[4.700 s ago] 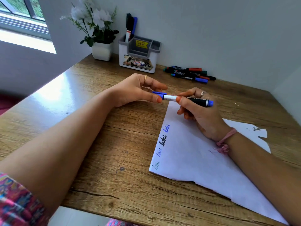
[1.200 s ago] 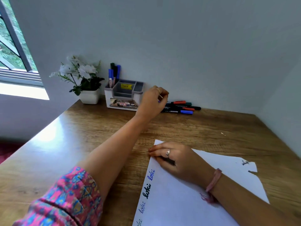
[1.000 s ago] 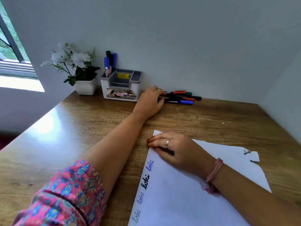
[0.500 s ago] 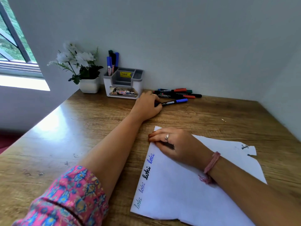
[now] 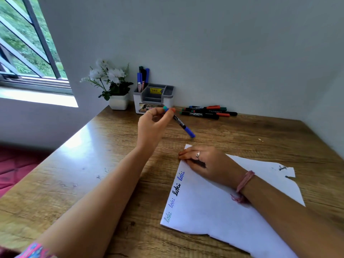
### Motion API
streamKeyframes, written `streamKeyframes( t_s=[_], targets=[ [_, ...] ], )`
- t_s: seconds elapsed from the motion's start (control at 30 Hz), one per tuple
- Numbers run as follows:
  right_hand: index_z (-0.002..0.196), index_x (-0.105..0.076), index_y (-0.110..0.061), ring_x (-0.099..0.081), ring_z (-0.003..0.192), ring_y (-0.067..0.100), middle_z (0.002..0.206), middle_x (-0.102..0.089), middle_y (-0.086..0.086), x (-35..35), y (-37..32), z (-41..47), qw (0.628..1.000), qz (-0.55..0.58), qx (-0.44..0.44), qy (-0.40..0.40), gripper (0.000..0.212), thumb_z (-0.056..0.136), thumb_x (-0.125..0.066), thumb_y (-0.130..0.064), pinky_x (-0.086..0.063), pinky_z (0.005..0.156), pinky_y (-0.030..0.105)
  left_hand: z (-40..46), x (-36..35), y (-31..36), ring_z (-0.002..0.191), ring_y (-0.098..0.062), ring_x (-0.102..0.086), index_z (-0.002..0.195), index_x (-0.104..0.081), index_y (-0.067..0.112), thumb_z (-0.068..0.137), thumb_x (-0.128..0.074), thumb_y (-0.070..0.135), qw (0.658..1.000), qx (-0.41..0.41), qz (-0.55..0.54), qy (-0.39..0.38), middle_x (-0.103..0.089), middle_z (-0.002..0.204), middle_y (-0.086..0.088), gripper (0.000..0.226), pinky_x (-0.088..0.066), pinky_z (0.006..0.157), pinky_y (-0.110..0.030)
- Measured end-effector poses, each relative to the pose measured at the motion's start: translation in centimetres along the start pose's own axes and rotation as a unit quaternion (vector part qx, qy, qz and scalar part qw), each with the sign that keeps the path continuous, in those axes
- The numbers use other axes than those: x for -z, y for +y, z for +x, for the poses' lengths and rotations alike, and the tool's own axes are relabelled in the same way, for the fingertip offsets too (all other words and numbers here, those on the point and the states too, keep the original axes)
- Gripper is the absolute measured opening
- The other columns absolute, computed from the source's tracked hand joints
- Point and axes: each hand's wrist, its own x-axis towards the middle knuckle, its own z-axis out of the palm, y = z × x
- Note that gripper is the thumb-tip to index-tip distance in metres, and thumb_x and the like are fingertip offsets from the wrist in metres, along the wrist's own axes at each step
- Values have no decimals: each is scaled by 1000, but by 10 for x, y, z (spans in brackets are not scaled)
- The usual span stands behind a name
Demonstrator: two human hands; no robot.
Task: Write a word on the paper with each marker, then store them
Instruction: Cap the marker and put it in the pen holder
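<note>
My left hand [image 5: 151, 125] pinches the end of a black marker with a blue cap [image 5: 183, 126], lifted above the desk with the cap slanting down to the right. My right hand [image 5: 206, 162] lies flat with straight fingers on the top corner of the white paper [image 5: 223, 211], which carries several handwritten words down its left edge. A white and grey organizer [image 5: 154, 101] by the wall holds three markers [image 5: 142, 79] upright. Several more markers [image 5: 206, 111] lie in a bunch against the wall to its right.
A small white pot of white flowers [image 5: 113, 86] stands left of the organizer. The wooden desk [image 5: 93, 164] meets walls at the back and right. A window opens at the far left. The paper's right edge is torn.
My left hand has picked the blue-capped marker out of the bunch by the wall and lifted it toward me. My right hand has stayed on the paper.
</note>
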Motion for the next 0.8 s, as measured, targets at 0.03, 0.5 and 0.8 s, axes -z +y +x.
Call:
streamKeyframes(
  t_s=[0.03, 0.5, 0.8],
  targets=[
    [113, -68, -18, -59, 109, 7, 117, -67, -4, 0, 0, 0, 1000, -1, 2, 1, 27, 92, -52, -24, -41, 96, 16, -4, 5, 4, 78, -12, -65, 92, -70, 9, 84, -70, 23, 999, 2, -31, 8, -72, 85, -6, 17, -55, 73, -26],
    [96, -61, -22, -43, 55, 7, 60, -49, -9, 26, -27, 16, 949, 201, -149, 190, 28, 77, -73, -39, -45, 56, 32, -23, 15, 43, 72, -15, -65, 86, -69, 7, 81, -73, 20, 996, -40, -81, -26, -71, 82, -11, 14, -56, 69, -25],
    [88, -66, -17, -63, 67, 3, 74, -69, 0, 34, -44, 19, 929, 315, -158, 111, 6, 86, -64, -21, -50, 65, 16, -33, 4, 43, 68, -9, -64, 88, -66, 11, 77, -65, 31, 974, 22, -176, -143, -68, 73, 4, 22, -54, 67, -26]
  ],
)
